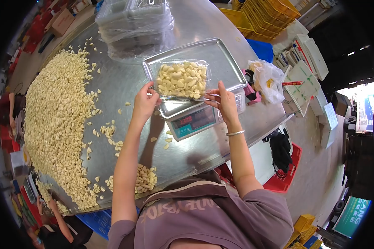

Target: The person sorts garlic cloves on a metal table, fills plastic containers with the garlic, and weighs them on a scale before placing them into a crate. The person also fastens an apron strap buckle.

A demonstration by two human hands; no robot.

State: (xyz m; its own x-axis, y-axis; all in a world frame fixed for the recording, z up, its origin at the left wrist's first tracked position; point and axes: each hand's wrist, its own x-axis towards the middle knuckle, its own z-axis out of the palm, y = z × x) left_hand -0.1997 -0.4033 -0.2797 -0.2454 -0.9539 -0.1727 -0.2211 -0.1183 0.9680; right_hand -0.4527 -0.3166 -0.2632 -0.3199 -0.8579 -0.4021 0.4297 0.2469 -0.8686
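Note:
A clear plastic container (181,79) full of peeled garlic cloves is over a shallow metal tray (226,62). The tray sits on a digital scale (194,123) with a lit red display; its exact digits are blurred. My left hand (145,101) pinches the container's near left corner between thumb and fingers. At the near right corner, my right hand (223,101) has its fingertips on the container's edge, thumb raised. I cannot tell whether the container rests on the tray or is slightly lifted.
A large heap of peeled garlic cloves (58,124) covers the metal table's left side. Smaller clusters (145,179) lie near my left forearm. Stacked plastic containers (135,31) stand at the back. A white plastic bag (268,81) is at right. Other people work at far left.

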